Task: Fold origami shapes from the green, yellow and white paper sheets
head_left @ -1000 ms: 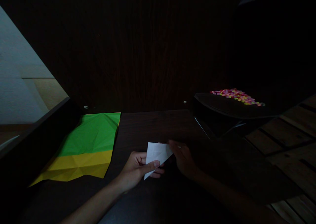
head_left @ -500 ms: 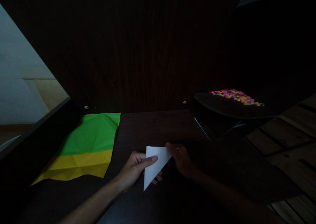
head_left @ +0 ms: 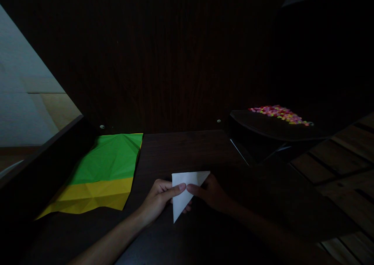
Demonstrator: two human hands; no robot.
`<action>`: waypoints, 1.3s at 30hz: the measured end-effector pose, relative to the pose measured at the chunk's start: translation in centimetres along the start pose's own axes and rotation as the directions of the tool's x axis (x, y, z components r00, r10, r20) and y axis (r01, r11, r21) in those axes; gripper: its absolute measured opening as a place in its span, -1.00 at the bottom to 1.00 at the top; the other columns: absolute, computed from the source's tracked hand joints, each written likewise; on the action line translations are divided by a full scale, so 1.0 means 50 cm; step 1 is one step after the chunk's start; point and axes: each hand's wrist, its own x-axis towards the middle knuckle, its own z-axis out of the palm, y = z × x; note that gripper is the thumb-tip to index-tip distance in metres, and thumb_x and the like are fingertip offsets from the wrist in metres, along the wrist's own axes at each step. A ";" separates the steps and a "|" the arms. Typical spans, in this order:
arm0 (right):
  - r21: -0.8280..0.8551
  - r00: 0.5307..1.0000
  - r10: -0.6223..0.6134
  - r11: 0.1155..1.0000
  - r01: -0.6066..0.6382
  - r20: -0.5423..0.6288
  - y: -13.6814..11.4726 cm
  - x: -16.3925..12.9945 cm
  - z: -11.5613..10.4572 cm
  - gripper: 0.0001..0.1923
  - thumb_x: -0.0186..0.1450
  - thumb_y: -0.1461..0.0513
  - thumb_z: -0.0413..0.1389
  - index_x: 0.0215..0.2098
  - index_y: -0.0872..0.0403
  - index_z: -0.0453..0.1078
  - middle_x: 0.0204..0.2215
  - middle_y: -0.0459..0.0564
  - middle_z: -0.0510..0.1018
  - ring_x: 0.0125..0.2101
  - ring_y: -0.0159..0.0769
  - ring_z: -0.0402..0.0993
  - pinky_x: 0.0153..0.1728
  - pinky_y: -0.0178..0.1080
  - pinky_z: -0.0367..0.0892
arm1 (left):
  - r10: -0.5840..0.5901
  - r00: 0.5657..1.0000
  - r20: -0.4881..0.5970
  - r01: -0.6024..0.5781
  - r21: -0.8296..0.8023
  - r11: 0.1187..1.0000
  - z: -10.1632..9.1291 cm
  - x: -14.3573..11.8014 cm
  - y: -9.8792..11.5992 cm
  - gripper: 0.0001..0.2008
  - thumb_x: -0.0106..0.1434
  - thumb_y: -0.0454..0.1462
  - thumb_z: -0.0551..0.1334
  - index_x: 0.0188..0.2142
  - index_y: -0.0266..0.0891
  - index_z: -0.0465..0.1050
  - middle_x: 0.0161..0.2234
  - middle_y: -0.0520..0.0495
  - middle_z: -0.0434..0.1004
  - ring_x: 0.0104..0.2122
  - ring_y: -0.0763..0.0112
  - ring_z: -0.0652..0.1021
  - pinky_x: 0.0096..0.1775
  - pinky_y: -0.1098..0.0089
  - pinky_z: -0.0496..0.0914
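A white paper (head_left: pixel 184 189), folded into a triangle with its tip pointing down, is held above a dark wooden table (head_left: pixel 181 148). My left hand (head_left: pixel 159 200) pinches its left side, thumb on the front. My right hand (head_left: pixel 209 193) grips the right side, its thumb pressing on the front near the middle. The two thumbs nearly meet on the paper. The scene is very dim.
Creased green and yellow paper sheets (head_left: pixel 102 173) lie flat on the table to the left. A dark tray (head_left: pixel 263 126) with several small colourful pieces (head_left: pixel 280 113) stands at the right. A dark wooden panel (head_left: pixel 163 54) rises behind. Slatted wood (head_left: pixel 336 159) lies at the right.
The paper was turned and flattened into a downward-pointing triangle. My right thumb has shifted from the paper's top right corner to its front, close to my left thumb.
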 end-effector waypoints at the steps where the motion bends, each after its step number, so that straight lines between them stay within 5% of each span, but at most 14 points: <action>1: 0.004 0.999 0.003 1.000 -0.003 0.033 0.000 -0.001 0.000 -0.57 0.14 -0.10 0.26 -0.37 0.10 0.41 -0.48 -0.04 0.51 -0.46 -0.30 0.42 -0.45 -0.28 0.31 | -0.004 1.000 0.009 0.004 0.005 1.000 -0.002 0.001 -0.003 -0.56 0.12 0.00 0.39 -0.44 -0.43 0.63 -0.51 -0.24 0.63 -0.54 0.28 0.60 -0.43 0.36 0.46; 11: 0.134 0.941 0.159 0.969 -0.206 0.298 -0.016 0.001 -0.007 -0.50 0.07 -0.14 0.28 -0.42 0.08 0.30 -0.62 -0.19 0.29 -0.63 -0.46 0.17 -0.64 -0.36 0.07 | 0.116 0.992 0.038 -0.122 0.236 0.964 -0.006 0.002 0.004 -0.56 0.15 0.02 0.35 -0.54 -0.34 0.55 -0.61 -0.02 0.49 -0.59 0.47 0.42 -0.49 0.48 0.25; 18: 0.107 0.964 0.167 0.975 -0.193 0.208 -0.002 0.003 -0.007 -0.39 0.19 -0.29 0.07 -0.49 0.09 0.27 -0.64 -0.16 0.29 -0.64 -0.44 0.21 -0.65 -0.36 0.06 | 0.054 0.990 0.129 -0.084 0.242 0.967 -0.004 -0.003 0.013 -0.57 0.21 0.00 0.31 -0.52 -0.35 0.56 -0.63 -0.04 0.48 -0.64 0.48 0.42 -0.53 0.47 0.27; 29: 0.016 0.969 0.241 0.970 -0.242 0.053 -0.012 0.004 -0.010 -0.29 0.13 -0.36 0.04 -0.69 0.07 0.19 -0.74 -0.16 0.24 -0.67 -0.45 0.18 -0.62 -0.34 0.05 | 0.040 0.988 0.147 -0.080 0.277 0.958 -0.010 -0.004 0.007 -0.55 0.24 -0.01 0.30 -0.59 -0.32 0.50 -0.63 -0.05 0.53 -0.64 0.48 0.45 -0.52 0.49 0.28; 34: 0.109 0.957 0.287 0.954 -0.281 -0.042 -0.005 0.007 -0.012 -0.32 0.03 -0.36 0.13 -0.66 0.06 0.23 -0.72 -0.16 0.28 -0.66 -0.42 0.23 -0.62 -0.34 0.08 | 0.020 0.986 0.163 -0.058 0.233 0.971 -0.012 0.000 -0.003 -0.53 0.25 0.04 0.27 -0.55 -0.32 0.53 -0.60 -0.07 0.56 -0.63 0.44 0.49 -0.51 0.47 0.32; 39: 0.068 0.966 0.259 0.964 -0.258 -0.002 -0.002 0.009 -0.014 -0.31 0.10 -0.32 0.11 -0.75 0.06 0.19 -0.79 -0.16 0.24 -0.71 -0.45 0.18 -0.63 -0.33 0.06 | 0.016 0.988 0.153 -0.050 0.222 0.974 -0.014 -0.001 -0.001 -0.57 0.22 0.00 0.31 -0.55 -0.32 0.53 -0.58 -0.07 0.59 -0.60 0.41 0.52 -0.49 0.45 0.35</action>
